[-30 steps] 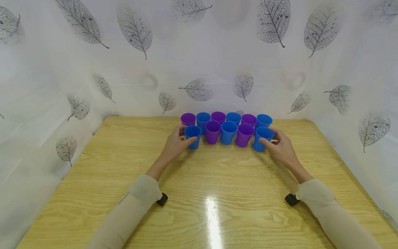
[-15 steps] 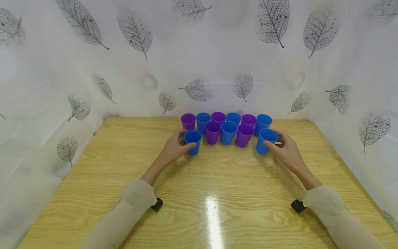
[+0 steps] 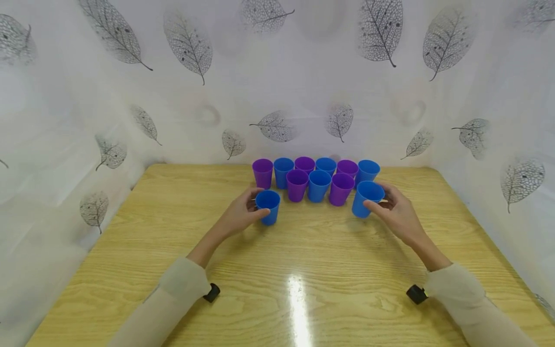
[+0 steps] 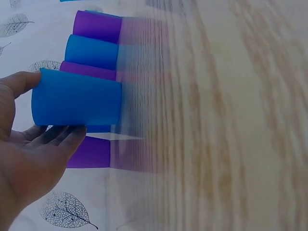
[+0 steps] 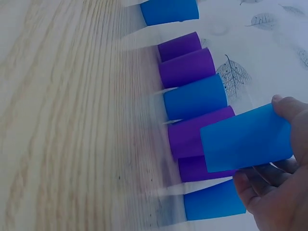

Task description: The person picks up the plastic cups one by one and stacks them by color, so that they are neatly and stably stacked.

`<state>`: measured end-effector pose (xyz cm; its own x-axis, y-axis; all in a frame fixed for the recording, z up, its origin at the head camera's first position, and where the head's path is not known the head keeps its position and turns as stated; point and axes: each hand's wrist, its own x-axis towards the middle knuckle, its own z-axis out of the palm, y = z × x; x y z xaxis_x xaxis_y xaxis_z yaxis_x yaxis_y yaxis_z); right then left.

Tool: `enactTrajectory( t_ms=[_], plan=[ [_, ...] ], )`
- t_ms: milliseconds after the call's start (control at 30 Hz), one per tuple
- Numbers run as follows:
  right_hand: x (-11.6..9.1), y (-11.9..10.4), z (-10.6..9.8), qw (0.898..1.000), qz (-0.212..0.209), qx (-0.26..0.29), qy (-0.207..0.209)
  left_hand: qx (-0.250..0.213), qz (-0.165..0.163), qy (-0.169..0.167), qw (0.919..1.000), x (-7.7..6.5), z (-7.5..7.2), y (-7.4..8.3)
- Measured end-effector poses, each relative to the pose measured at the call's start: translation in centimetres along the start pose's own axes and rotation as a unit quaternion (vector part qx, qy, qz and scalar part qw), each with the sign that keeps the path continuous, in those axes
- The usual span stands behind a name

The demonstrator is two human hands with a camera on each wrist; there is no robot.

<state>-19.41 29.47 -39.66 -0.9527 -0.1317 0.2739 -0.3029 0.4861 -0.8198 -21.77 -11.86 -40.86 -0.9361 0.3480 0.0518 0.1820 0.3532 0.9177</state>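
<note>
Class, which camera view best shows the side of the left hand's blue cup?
The left wrist view: the blue cup is large there, its side visible from rim to base. The head view shows it smaller, from above. The right wrist view shows a cropped blue cup at the top edge, possibly this one.

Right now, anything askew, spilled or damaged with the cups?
Nothing stands out: no spill or damage visible. The back-row cups and front-row cups stand upright. Only the two hand-held ones sit outside the rows: left blue cup in the left hand, right blue cup in the right hand.
</note>
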Motion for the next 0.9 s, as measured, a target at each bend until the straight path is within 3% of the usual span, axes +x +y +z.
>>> enactTrajectory(
  t_ms=[500,700,900],
  plan=[
    [-0.2,-2.4,2.0,0.999,-0.018,0.026,-0.026,-0.045,-0.013,-0.057,0.9973,-1.8,-0.5,0.2],
    [-0.3,-3.6,3.1,0.998,-0.003,0.031,-0.049,-0.051,-0.002,-0.069,0.9963,-2.5,-0.5,-0.1],
    [0.0,-4.8,4.3,0.997,-0.018,0.053,-0.057,-0.053,-0.014,-0.068,0.9962,-3.0,-0.4,0.0]
  ],
)
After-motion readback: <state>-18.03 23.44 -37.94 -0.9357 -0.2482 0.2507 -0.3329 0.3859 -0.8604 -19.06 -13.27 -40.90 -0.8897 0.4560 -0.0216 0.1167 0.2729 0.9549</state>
